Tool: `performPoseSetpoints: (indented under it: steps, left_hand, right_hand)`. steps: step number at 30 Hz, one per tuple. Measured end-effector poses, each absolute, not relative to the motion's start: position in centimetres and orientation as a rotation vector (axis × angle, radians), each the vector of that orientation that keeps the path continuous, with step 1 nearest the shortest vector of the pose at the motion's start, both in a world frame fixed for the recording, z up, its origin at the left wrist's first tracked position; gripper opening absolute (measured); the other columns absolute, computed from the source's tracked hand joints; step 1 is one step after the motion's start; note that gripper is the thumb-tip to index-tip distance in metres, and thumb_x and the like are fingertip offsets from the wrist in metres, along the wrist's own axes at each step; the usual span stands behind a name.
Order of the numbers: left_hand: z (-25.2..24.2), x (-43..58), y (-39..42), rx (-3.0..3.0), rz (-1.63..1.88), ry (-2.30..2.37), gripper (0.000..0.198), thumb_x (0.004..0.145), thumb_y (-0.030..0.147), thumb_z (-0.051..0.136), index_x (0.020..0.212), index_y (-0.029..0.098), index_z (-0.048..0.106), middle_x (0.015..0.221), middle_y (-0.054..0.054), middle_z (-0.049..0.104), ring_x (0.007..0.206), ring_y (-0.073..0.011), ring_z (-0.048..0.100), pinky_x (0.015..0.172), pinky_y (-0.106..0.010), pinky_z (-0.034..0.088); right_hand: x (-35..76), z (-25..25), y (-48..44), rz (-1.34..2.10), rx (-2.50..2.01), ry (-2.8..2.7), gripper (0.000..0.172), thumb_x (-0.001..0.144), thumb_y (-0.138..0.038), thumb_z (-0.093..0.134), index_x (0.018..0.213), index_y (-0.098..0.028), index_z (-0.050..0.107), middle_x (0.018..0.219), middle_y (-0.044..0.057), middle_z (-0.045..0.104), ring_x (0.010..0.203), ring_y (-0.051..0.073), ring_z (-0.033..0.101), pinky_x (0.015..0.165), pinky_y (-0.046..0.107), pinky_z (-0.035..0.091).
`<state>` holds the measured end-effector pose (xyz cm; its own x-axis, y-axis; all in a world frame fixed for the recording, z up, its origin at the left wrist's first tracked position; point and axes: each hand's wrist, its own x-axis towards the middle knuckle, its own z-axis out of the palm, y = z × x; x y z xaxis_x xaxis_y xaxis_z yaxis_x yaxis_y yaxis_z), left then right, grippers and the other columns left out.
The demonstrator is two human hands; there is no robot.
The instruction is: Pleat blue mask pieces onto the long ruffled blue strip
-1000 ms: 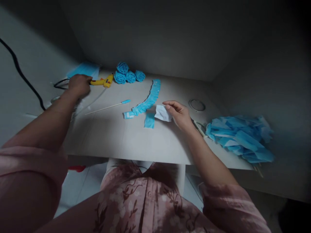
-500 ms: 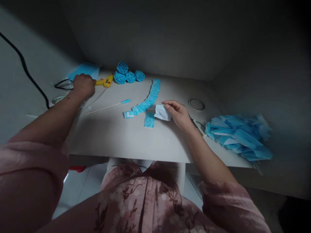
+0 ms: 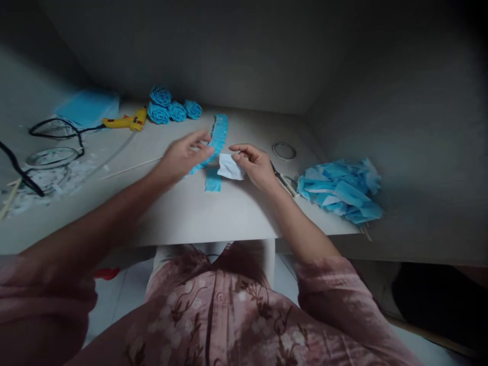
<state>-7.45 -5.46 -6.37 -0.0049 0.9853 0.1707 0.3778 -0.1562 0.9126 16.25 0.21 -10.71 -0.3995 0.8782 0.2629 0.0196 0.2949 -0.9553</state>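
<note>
My right hand (image 3: 256, 165) pinches a small white-and-blue fabric piece (image 3: 230, 167) at the middle of the light table (image 3: 183, 208). Its blue end (image 3: 213, 182) lies flat on the table. My left hand (image 3: 183, 154) hovers just left of that piece, fingers stretched out and holding nothing, over a long pleated blue strip (image 3: 218, 136). A thin stick (image 3: 129, 168) lies on the table under my left forearm.
A yellow glue gun (image 3: 125, 122) with a black cord (image 3: 57, 129) lies at the back left, next to three blue fabric roses (image 3: 170, 108). Scissors (image 3: 285, 183) and a tape ring (image 3: 284, 150) sit right of my right hand. A pile of blue fabric pieces (image 3: 339, 187) fills the right edge.
My left hand has let go of the glue gun at the back left and moved right to the fabric piece. The view has shifted right. My right hand stays on the piece.
</note>
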Motion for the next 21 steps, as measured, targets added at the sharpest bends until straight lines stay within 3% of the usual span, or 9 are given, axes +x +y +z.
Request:
performPoseSetpoints:
  steps: [3, 5, 8, 10, 13, 17, 21]
  left_hand:
    - [-8.7, -3.6, -5.8, 1.430, 1.136, 1.199, 0.059, 0.079, 0.051, 0.085, 0.128, 0.018, 0.075, 0.121, -0.011, 0.078, 0.106, -0.0245, 0.073, 0.092, -0.038, 0.058]
    - [-9.6, -2.8, -5.6, 1.365, 1.101, 1.135, 0.050, 0.077, 0.053, 0.087, 0.111, 0.017, 0.079, 0.104, -0.009, 0.080, 0.091, -0.0211, 0.072, 0.083, -0.034, 0.058]
    - [-9.5, -3.1, -5.4, 1.345, 1.085, 1.169, 0.045, 0.071, 0.059, 0.091, 0.079, 0.017, 0.076, 0.078, -0.005, 0.074, 0.069, -0.0159, 0.063, 0.065, -0.029, 0.052]
    - [-9.1, -3.4, -5.5, 1.353, 1.126, 1.211, 0.048, 0.070, 0.061, 0.091, 0.069, 0.018, 0.071, 0.068, -0.003, 0.069, 0.062, -0.0143, 0.058, 0.060, -0.029, 0.047]
    - [-8.9, -3.8, -5.8, 1.354, 1.194, 1.221, 0.046, 0.071, 0.061, 0.090, 0.068, 0.019, 0.070, 0.065, -0.003, 0.067, 0.061, -0.0141, 0.057, 0.060, -0.029, 0.046]
    - [-9.1, -4.1, -6.1, 1.378, 1.218, 1.229, 0.042, 0.073, 0.058, 0.087, 0.071, 0.020, 0.070, 0.068, -0.003, 0.068, 0.061, -0.0147, 0.058, 0.061, -0.030, 0.047]
    - [-9.3, -4.2, -6.2, 1.423, 1.232, 1.230, 0.042, 0.074, 0.059, 0.086, 0.070, 0.020, 0.069, 0.065, -0.003, 0.068, 0.061, -0.0149, 0.059, 0.060, -0.029, 0.048]
  right_hand:
    - [16.3, -10.5, 0.2, 1.203, -0.848, -1.704, 0.071, 0.074, -0.085, 0.081, 0.113, -0.027, 0.079, 0.076, -0.001, 0.062, 0.071, 0.016, 0.052, 0.070, 0.031, 0.047]
    - [16.4, -10.5, 0.1, 1.180, -0.860, -1.711, 0.071, 0.075, -0.086, 0.080, 0.115, -0.027, 0.079, 0.076, -0.001, 0.060, 0.070, 0.016, 0.051, 0.069, 0.031, 0.046]
    - [16.4, -10.7, 0.2, 1.117, -0.871, -1.689, 0.069, 0.078, -0.085, 0.079, 0.116, -0.027, 0.079, 0.072, -0.002, 0.053, 0.070, 0.016, 0.048, 0.070, 0.032, 0.046]
    - [16.4, -10.9, 0.4, 1.089, -0.870, -1.659, 0.067, 0.080, -0.084, 0.079, 0.116, -0.028, 0.079, 0.070, -0.003, 0.050, 0.069, 0.016, 0.047, 0.070, 0.033, 0.046]
    - [16.4, -11.1, 0.7, 1.087, -0.886, -1.621, 0.068, 0.080, -0.084, 0.078, 0.119, -0.029, 0.080, 0.072, -0.001, 0.057, 0.070, 0.017, 0.052, 0.072, 0.034, 0.050]
    - [16.5, -10.9, 0.8, 1.186, -0.892, -1.557, 0.073, 0.084, -0.085, 0.072, 0.127, -0.027, 0.078, 0.091, 0.005, 0.076, 0.084, 0.020, 0.067, 0.077, 0.035, 0.057]
    - [16.6, -10.5, 0.5, 1.287, -0.870, -1.608, 0.068, 0.084, -0.080, 0.075, 0.119, -0.023, 0.082, 0.105, 0.008, 0.079, 0.098, 0.021, 0.070, 0.083, 0.034, 0.058]
